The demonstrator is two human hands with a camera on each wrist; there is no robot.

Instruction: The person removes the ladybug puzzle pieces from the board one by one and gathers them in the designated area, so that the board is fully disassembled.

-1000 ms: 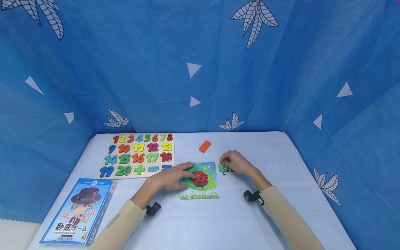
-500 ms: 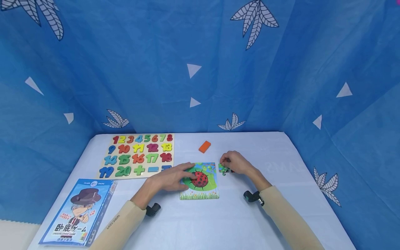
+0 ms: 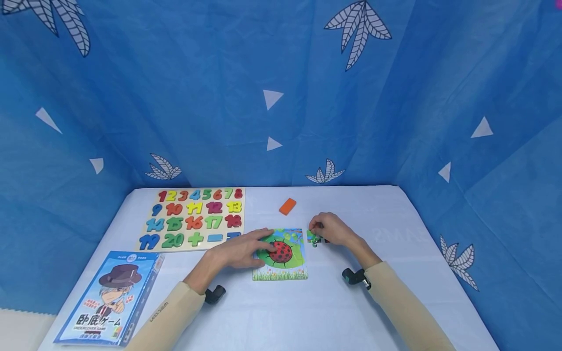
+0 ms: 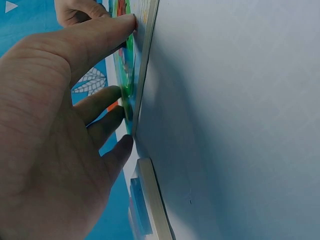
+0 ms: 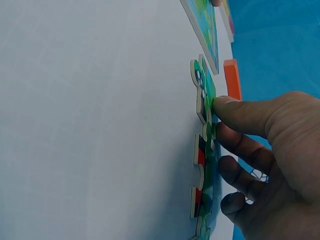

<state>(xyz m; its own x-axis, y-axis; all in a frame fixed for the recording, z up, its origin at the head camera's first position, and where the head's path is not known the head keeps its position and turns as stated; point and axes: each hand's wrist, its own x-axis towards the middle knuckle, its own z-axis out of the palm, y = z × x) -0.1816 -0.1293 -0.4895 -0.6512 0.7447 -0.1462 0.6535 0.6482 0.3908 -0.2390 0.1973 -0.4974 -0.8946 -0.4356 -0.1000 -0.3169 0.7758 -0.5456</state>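
A square ladybug puzzle board [image 3: 284, 253] lies flat near the middle of the table. My left hand [image 3: 241, 250] rests on its left side, fingers spread and the thumb over the ladybug. In the left wrist view, the left fingertips [image 4: 125, 142] touch the board's edge. To the right of the board, my right hand [image 3: 333, 228] bends over a short row of loose puzzle pieces. The right wrist view shows the thumb and index finger pinching a green puzzle piece [image 5: 204, 90]. Beside it lie red-and-green puzzle pieces [image 5: 201, 175], partly hidden from the head view by the hand.
An orange block [image 3: 287, 206] lies behind the board. A wooden number board [image 3: 149, 229] with colourful numerals stands at the back left. At the front left is a blue game box [image 3: 110, 297]. Blue curtains [image 3: 281, 122] hang behind the table and at both sides.
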